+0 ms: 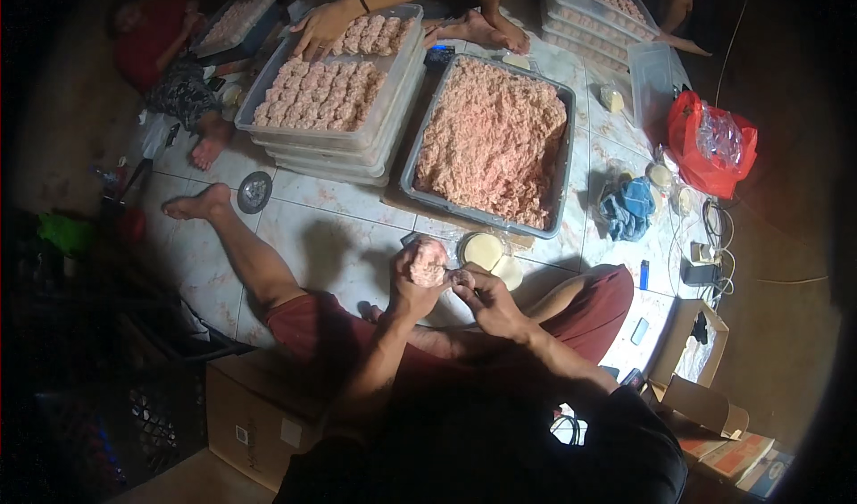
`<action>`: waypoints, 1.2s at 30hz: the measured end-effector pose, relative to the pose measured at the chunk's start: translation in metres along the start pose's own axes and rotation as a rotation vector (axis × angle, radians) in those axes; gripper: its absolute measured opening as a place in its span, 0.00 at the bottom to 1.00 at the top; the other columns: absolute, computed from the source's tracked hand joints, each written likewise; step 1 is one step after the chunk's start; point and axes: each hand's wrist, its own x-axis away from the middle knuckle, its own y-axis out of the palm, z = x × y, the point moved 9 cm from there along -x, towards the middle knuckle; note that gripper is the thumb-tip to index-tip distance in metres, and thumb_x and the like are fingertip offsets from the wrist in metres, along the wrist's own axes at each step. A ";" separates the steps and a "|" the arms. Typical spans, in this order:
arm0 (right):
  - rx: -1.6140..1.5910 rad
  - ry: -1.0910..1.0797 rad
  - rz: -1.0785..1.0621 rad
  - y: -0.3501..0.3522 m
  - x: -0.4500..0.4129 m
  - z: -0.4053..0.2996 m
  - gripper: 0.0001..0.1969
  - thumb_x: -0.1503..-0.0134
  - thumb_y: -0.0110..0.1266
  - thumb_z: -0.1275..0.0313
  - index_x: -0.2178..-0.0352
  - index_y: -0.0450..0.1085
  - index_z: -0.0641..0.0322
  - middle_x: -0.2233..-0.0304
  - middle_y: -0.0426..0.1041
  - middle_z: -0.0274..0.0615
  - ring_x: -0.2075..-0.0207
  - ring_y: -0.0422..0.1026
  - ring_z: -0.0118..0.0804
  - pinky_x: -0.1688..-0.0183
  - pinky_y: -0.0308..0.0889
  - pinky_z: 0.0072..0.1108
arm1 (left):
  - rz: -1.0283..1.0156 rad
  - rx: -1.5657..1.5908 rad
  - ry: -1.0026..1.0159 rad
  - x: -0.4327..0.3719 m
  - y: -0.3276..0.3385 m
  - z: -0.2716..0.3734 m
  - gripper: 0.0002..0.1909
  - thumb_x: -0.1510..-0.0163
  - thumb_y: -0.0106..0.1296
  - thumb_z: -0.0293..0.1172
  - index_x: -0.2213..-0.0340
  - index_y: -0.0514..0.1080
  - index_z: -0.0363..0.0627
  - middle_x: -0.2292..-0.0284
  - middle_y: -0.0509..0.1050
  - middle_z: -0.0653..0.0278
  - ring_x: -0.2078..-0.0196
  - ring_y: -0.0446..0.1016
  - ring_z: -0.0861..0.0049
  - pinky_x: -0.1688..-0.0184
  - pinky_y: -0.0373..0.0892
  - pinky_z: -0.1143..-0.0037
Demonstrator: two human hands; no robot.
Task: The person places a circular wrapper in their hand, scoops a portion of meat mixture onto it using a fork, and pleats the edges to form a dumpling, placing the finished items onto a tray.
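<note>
My left hand [412, 290] is closed around a lump of ground meat filling [427, 266], raised above my lap. Close beside it on the right, my right hand [492, 306] pinches a small filled piece [462, 278] between thumb and fingers; its wrapper is too small to make out clearly. Just beyond my hands, round pale dough wrappers [483, 251] lie on clear plastic on the tiled floor. Behind them stands a grey plastic tub [410, 192] heaped with ground meat filling [492, 136]. To its left, the top of several stacked clear plastic boxes [315, 139] holds rows of filled pieces [321, 95].
Another person's hand [328, 27] reaches into the top box. At right are a red plastic bag [693, 149], a blue cloth [629, 209], cables [726, 236], a blue lighter [644, 275] and an open cardboard box [710, 363]. A round metal lid or dish [255, 192] lies left, near my foot.
</note>
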 end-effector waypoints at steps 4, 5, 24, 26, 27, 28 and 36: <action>0.373 -0.088 0.072 -0.026 -0.001 -0.033 0.07 0.42 0.50 0.84 0.63 0.72 0.71 0.69 0.68 0.48 0.66 0.69 0.42 0.62 0.64 0.27 | 0.245 -0.081 -0.167 -0.004 -0.022 -0.002 0.21 0.63 0.74 0.28 0.72 0.69 0.41 0.76 0.71 0.70 0.73 0.68 0.81 0.68 0.69 0.77; 0.357 0.012 0.143 -0.036 0.001 -0.031 0.07 0.41 0.50 0.83 0.62 0.72 0.70 0.68 0.69 0.48 0.65 0.70 0.41 0.60 0.64 0.26 | 0.248 -0.085 -0.165 -0.008 -0.030 -0.001 0.21 0.63 0.74 0.28 0.72 0.69 0.41 0.76 0.71 0.70 0.73 0.68 0.81 0.68 0.69 0.77; 0.170 -0.241 0.083 0.003 -0.010 -0.023 0.06 0.39 0.52 0.80 0.61 0.72 0.69 0.68 0.69 0.47 0.67 0.68 0.40 0.61 0.64 0.26 | 0.008 0.253 -0.402 0.000 0.006 -0.027 0.21 0.61 0.72 0.23 0.67 0.69 0.39 0.71 0.71 0.71 0.68 0.67 0.85 0.64 0.68 0.80; 0.246 -0.175 0.113 -0.009 -0.011 -0.023 0.06 0.40 0.52 0.80 0.61 0.73 0.68 0.67 0.70 0.48 0.65 0.68 0.42 0.60 0.64 0.27 | 0.051 0.004 -0.331 -0.004 -0.006 -0.026 0.22 0.61 0.73 0.26 0.67 0.69 0.39 0.72 0.72 0.69 0.69 0.69 0.83 0.64 0.70 0.78; 0.322 -0.107 0.154 -0.022 -0.007 -0.020 0.07 0.41 0.53 0.81 0.61 0.74 0.67 0.66 0.70 0.50 0.64 0.69 0.45 0.59 0.65 0.28 | 0.081 -0.243 -0.256 -0.008 -0.015 -0.017 0.23 0.61 0.74 0.28 0.67 0.69 0.38 0.72 0.74 0.67 0.69 0.71 0.82 0.64 0.71 0.76; 0.327 -0.096 0.153 -0.031 -0.002 -0.031 0.07 0.39 0.51 0.80 0.61 0.74 0.68 0.67 0.70 0.49 0.63 0.69 0.43 0.58 0.65 0.28 | -0.011 -0.064 -0.263 -0.012 -0.016 -0.009 0.22 0.60 0.72 0.24 0.67 0.69 0.38 0.72 0.73 0.68 0.70 0.69 0.84 0.66 0.70 0.79; -0.154 0.123 0.025 -0.001 0.019 0.013 0.09 0.35 0.50 0.74 0.59 0.73 0.70 0.69 0.66 0.36 0.67 0.63 0.26 0.62 0.62 0.21 | -0.028 0.310 -0.269 -0.011 -0.004 -0.013 0.19 0.59 0.70 0.21 0.67 0.70 0.40 0.74 0.71 0.71 0.71 0.68 0.86 0.68 0.69 0.81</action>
